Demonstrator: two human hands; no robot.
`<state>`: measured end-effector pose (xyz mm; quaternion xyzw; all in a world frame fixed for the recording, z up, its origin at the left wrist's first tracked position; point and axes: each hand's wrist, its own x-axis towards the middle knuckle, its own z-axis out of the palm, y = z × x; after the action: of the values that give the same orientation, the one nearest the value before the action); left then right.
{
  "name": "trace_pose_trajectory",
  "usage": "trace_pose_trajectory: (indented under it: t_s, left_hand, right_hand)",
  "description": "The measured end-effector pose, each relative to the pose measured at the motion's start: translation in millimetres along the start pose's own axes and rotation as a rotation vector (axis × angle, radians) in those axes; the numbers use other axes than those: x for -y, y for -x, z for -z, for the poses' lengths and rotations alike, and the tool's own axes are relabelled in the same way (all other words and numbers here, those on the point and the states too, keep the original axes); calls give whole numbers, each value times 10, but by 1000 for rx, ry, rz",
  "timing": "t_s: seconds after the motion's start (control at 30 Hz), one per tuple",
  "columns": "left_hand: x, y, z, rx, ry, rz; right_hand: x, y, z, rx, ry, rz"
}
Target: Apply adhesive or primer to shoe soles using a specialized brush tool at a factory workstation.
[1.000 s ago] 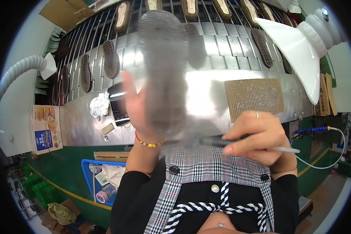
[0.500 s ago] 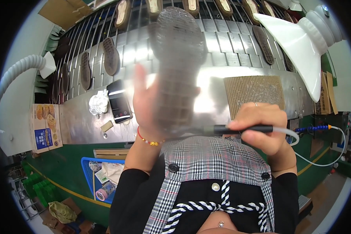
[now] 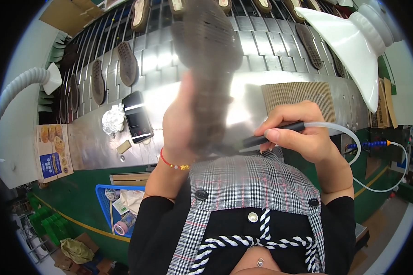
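Note:
A dark brown shoe sole [image 3: 210, 64] stands up in front of me, blurred by motion. My left hand [image 3: 175, 123] is closed round its lower left side, the fingers partly hidden behind it. In my right hand [image 3: 305, 133] is a black-handled brush [image 3: 273, 137], gripped like a pen, with a pale flexible tube [image 3: 342, 127] running from its back end. The brush's tip is at the sole's lower end; blur hides whether they touch. Below them lies my checked apron [image 3: 252, 183].
Corrugated cardboard [image 3: 300, 94] lies on the metal bench. To the left are a phone [image 3: 136, 120], crumpled white tissue [image 3: 113, 120] and a small tan block [image 3: 124, 146]. Beyond, a slatted conveyor [image 3: 254, 48] carries several soles. White hoods [image 3: 348, 50] flank the bench; a blue basket [image 3: 104, 206] stands lower left.
The sole has turned, showing a narrower blurred outline, and moved up a little. My right hand has shifted up slightly, and the brush now slants down to the left instead of lying level.

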<state>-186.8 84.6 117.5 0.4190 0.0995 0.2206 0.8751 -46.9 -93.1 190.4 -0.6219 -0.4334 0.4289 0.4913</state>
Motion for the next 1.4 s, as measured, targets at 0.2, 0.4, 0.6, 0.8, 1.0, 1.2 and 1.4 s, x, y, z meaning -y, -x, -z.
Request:
trace_pose_trajectory:
  t_s: [0.2,0.4,0.6,0.8,1.0,1.2,1.4]
  left_hand:
    - [30,-20,104,32,345,51]
    - [-27,-27,50,222,604,112]
    - [-96,-17,-50,23,410,112]
    - [34,-89,241,72,467,20]
    - [-10,-134,114,251,691,-5]
    - [-31,-145,126,296,705,35]
    - [16,-160,93,280,743,99]
  right_hand:
    - [-168,-52,17,-12,-327,-48]
    - [-268,38,31,-64,-508,96]
    - [-97,118,-28,-34,-319,54]
    - [35,190,8,-42,307,630]
    - [-112,238,-174,-56,563,825]
    - [-141,261,-161,-87,519,889]
    - [-127,294,-118,-10,433,831]
